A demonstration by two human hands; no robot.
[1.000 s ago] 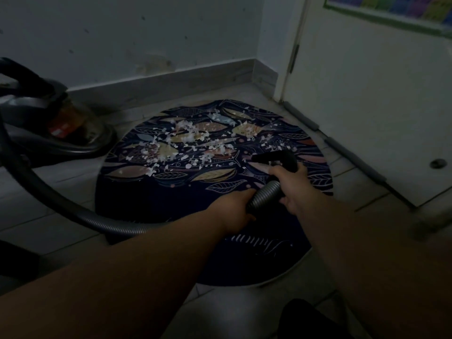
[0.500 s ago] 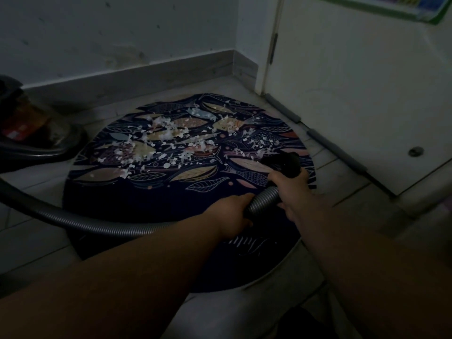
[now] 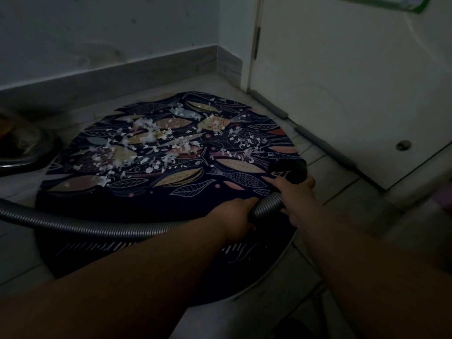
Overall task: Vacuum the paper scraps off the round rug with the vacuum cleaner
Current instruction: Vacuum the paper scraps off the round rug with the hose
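1. Two hands hold the hose [image 3: 97,226] over the near half of the round rug [image 3: 146,206]. The left hand [image 3: 238,216] has its grip wrapped round the ribbed tube, and the right hand [image 3: 297,192] has its grip clasped just behind the black nozzle [image 3: 293,171].
2. Since half a second ago the nozzle has slid to the rug's right edge. The vacuum cleaner [image 3: 22,148], left of the rug, shows less of its body.
3. The paper scraps [image 3: 151,143] lie across the rug's far half.
4. Cursive script [image 3: 241,252] at the rug's near edge is too blurred and covered to read.
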